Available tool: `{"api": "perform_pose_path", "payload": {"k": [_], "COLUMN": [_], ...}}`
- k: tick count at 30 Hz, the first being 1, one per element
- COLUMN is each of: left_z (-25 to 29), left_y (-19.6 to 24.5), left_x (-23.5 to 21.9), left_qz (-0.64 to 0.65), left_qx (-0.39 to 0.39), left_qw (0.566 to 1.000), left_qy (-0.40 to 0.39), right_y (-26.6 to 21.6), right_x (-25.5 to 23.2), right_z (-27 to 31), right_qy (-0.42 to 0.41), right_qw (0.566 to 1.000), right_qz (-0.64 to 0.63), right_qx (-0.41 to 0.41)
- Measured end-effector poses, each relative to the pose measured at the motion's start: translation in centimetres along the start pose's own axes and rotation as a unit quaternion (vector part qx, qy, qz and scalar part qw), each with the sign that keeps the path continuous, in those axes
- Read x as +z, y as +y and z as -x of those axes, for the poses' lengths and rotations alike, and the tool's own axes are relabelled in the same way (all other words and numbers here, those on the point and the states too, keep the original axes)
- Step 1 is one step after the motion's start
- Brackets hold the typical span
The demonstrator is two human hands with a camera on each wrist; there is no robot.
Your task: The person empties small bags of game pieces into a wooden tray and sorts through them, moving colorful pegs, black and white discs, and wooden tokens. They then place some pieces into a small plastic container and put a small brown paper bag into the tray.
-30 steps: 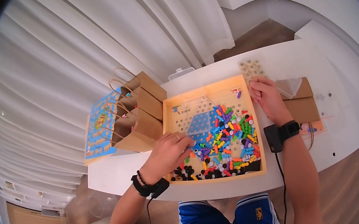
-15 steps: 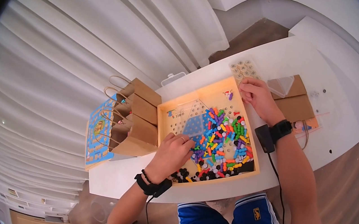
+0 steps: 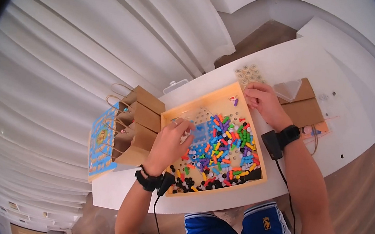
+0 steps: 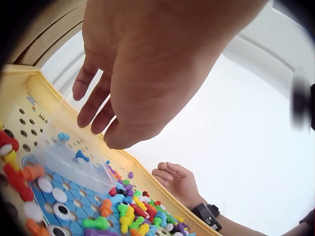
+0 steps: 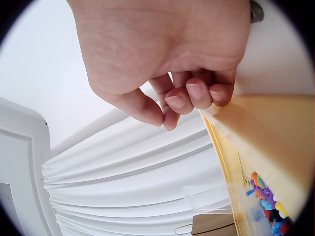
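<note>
My left hand (image 3: 172, 143) hovers over a clear plastic box (image 4: 81, 169) in the wooden tray; its fingers (image 4: 90, 113) are loosely bent with nothing between them. Two blue pegs (image 4: 82, 156) show at the box, and behind it lies a blue printed panel (image 4: 78, 201). A jumble of coloured pegs (image 3: 240, 145) covers much of the tray, black ones (image 3: 183, 183) gathered at the near left corner. My right hand (image 3: 265, 103) rests by the tray's right rim (image 5: 216, 140), fingers loosely curled and holding nothing.
Brown paper bags (image 3: 141, 125) stand left of the wooden tray (image 3: 264, 177), beside a blue printed board (image 3: 103, 139). Beyond the right hand are a pack of round pieces (image 3: 248, 73), a clear lid (image 3: 288, 90) and a flat brown bag (image 3: 306, 106) on the white table (image 3: 343, 123).
My left hand has risen from the pegs and shifted away from my body, over the clear box, its fingers loosening. The right hand stays beside the rim while the head view shifts slightly.
</note>
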State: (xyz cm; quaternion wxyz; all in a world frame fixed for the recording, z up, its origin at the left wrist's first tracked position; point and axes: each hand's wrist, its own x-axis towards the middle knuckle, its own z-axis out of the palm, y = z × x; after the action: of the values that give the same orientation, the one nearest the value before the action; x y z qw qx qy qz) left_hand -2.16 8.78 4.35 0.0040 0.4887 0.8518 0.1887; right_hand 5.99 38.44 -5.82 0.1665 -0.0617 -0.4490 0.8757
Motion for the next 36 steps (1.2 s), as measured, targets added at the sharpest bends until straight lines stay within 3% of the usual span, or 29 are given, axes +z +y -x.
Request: {"api": "perform_pose_path", "payload": {"k": [5,7,14,24,27,29,36], "left_z": [2.9,3.7,4.3,3.8,3.4,3.0,2.5], "left_y": [2.9,3.9,4.4,5.0,5.4,5.8,6.5], "left_x": [0.9,1.4,2.8,2.8,2.6,2.7,4.4], "left_qz": [0.043,0.039,-0.038,-0.081,-0.034,-0.028,-0.072], "left_qx": [0.042,0.092,0.166,0.185,0.158,0.145,0.177], "left_qw": [0.995,0.988,0.97,0.962,0.972,0.983,0.975], "left_qy": [-0.078,-0.116,-0.174,-0.186,-0.168,-0.113,-0.111], "right_y": [0.4,0.3,0.1,0.0,0.2,0.2,0.0], "right_x": [-0.4,-0.6,-0.4,-0.2,-0.3,-0.4,-0.3], "right_z": [-0.2,-0.1,0.0,0.0,0.0,-0.1,0.0], "right_qy": [-0.032,-0.036,-0.039,-0.026,-0.029,-0.036,-0.036], "right_qw": [0.999,0.999,0.999,0.999,0.999,0.998,0.998], "right_qz": [0.027,0.029,0.03,0.033,0.039,0.042,0.049], "right_qx": [-0.026,-0.02,-0.002,-0.014,-0.013,-0.015,-0.014]}}
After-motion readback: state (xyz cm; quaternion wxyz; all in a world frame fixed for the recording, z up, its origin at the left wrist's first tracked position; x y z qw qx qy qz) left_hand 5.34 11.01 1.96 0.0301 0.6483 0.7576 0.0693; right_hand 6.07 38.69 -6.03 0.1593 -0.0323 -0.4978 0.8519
